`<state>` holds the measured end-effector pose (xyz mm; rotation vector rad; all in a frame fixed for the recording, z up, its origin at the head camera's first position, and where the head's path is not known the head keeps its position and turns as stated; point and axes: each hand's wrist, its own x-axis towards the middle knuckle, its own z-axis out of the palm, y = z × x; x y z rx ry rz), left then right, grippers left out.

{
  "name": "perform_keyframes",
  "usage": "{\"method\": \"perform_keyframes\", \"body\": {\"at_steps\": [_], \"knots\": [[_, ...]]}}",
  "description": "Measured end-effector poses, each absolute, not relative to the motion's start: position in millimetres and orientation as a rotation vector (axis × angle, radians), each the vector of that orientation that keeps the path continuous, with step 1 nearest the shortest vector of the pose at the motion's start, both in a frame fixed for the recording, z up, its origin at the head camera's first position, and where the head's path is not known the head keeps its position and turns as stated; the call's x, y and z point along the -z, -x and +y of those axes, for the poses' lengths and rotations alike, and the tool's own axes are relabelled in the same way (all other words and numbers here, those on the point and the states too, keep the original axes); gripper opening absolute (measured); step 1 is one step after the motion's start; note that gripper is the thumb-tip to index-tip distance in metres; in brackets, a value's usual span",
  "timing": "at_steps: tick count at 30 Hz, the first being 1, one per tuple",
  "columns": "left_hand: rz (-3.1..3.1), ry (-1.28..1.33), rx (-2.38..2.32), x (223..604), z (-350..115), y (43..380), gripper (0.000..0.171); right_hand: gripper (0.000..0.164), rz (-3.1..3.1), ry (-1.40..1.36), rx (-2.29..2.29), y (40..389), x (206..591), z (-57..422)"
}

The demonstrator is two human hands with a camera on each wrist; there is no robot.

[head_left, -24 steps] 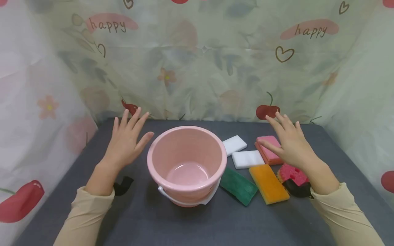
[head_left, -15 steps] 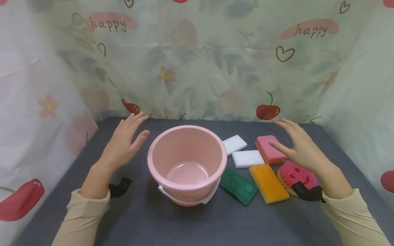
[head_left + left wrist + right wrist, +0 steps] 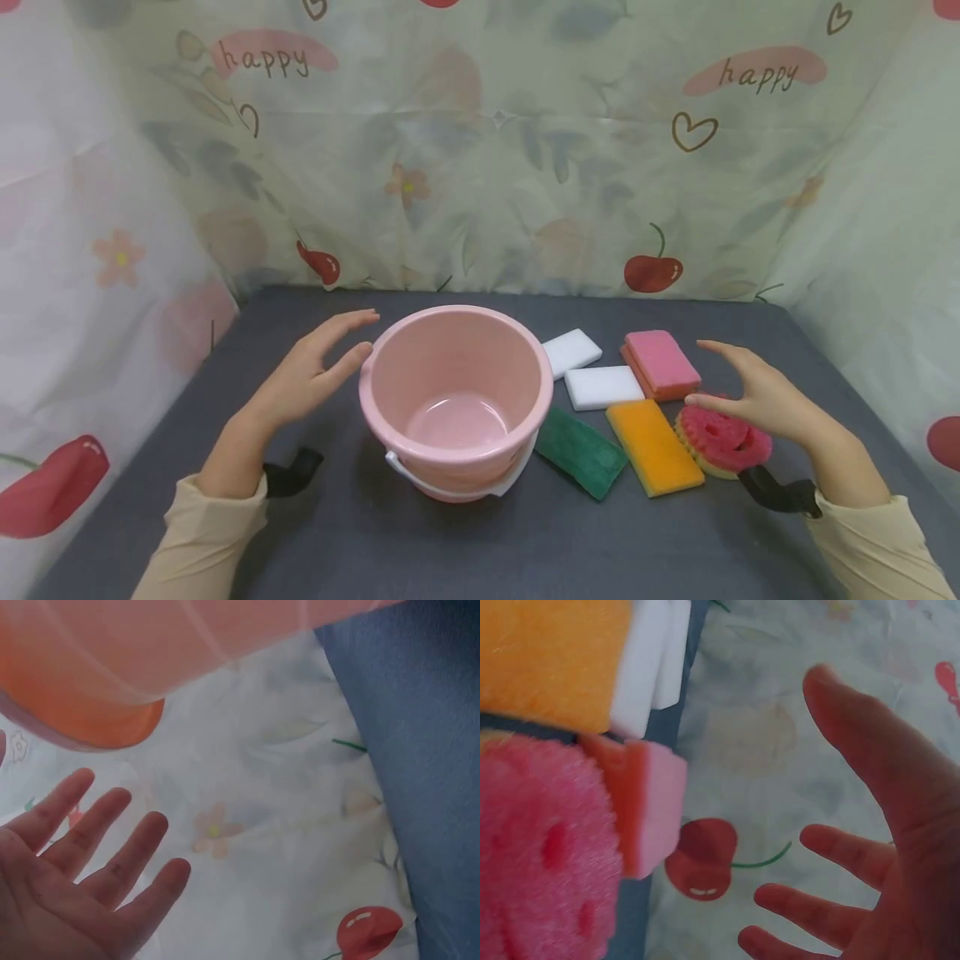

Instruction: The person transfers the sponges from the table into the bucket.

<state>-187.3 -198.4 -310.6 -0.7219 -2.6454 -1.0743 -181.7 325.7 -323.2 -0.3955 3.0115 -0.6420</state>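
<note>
A pink bucket [image 3: 457, 350] stands upright near the table's middle, its white handle [image 3: 450, 487] hanging down in front. My left hand [image 3: 303, 379] hovers at the bucket's left side, fingers extended, thumb tip right at the rim in the head view. In the left wrist view its spread fingers lie below the bucket's side [image 3: 172, 637]. Over to the right, my right hand [image 3: 776, 400] is above a round pink sponge [image 3: 723, 446], thumb and fingers apart and holding nothing. The right wrist view has this round sponge [image 3: 547, 847] left of the hand.
Between bucket and right hand lie a green scouring pad [image 3: 581, 454], an orange sponge [image 3: 655, 447], a white sponge [image 3: 603, 388], another white sponge [image 3: 572, 352] partly behind the bucket, and a pink and orange block [image 3: 660, 362]. Patterned cloth [image 3: 495, 167] encloses the dark table [image 3: 480, 558].
Both hands have lowered. The left hand has turned inward, its fingertips nearer the bucket's rim. The right hand has shifted right and toward me, uncovering the pink block and more of the round sponge.
</note>
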Motion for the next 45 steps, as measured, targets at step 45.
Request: {"method": "perform_keyframes", "body": {"at_steps": [45], "knots": [[-2.486,0.807,1.342,330,-185,183,0.044,0.103,2.909,0.307,0.656,170,369,353]]}}
